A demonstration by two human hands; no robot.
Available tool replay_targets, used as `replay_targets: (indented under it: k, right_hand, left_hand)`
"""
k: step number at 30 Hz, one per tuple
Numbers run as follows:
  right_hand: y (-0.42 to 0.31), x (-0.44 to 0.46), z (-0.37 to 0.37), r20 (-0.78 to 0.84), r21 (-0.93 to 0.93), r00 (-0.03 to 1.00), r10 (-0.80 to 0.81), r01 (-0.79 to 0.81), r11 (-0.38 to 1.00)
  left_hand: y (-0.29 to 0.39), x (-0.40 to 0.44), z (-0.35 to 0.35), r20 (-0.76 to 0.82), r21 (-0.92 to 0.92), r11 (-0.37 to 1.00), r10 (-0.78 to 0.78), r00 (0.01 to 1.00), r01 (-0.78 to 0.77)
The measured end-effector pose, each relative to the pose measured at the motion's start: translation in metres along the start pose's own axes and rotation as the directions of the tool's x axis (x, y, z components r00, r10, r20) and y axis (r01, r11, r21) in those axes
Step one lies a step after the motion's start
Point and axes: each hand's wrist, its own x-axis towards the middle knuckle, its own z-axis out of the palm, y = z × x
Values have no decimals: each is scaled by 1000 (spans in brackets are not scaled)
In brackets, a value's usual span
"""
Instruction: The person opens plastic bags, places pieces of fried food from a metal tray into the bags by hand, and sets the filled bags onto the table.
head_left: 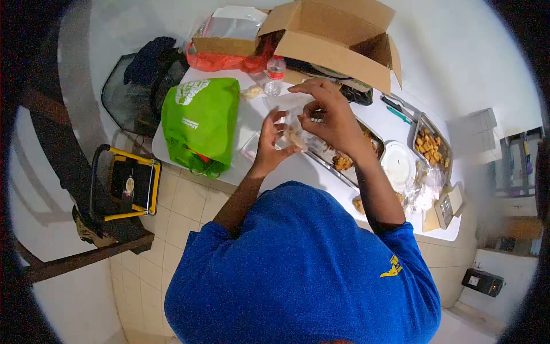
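Two-handed hold on a clear bag
The left grip (274,143) cups the clear bag (294,125) low; the right grip (323,112) pinches it higher, over the worktop (315,178), food tray (333,169) at four o'clock. Light, steady fingertips should spare the thin film.

The person wears a shirt (298,269) of strong blue colour, and its cloth looks plain and soft, with some light folds across the wide upper part. The left sleeve (213,243) and the right sleeve (398,238) are short, in the same blue, and both forearms (240,192) are bare below them. On the right side of the shirt there is one small yellow marking (392,267), with lines and a curved shape, but it is too small for reading.
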Motion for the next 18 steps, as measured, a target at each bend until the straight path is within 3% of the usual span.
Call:
replay_targets:
  k: [4,6,9,12,15,18]
  right_hand:
    - [9,-7,-9,55,-112,998,-17,23,993]
    - [19,-15,-12,46,-32,999,26,-24,999]
    - [25,-28,-17,22,17,997,80,-80,997]
    - [28,-40,-24,-23,27,994,107,-106,994]
    - [27,-51,-25,-98,13,989,110,-109,994]
    - [28,-64,-21,-161,-52,983,92,-101,994]
  left_hand:
    - [-9,2,-10,141,63,991,-129,982,121]
    - [-8,3,-7,218,134,976,-199,955,173]
    - [-8,1,0,209,126,969,-233,950,210]
    - [3,-3,12,192,63,998,-29,981,18]
    - [-5,1,2,282,201,965,110,953,-171]
    - [28,8,26,214,562,827,-111,971,-29]
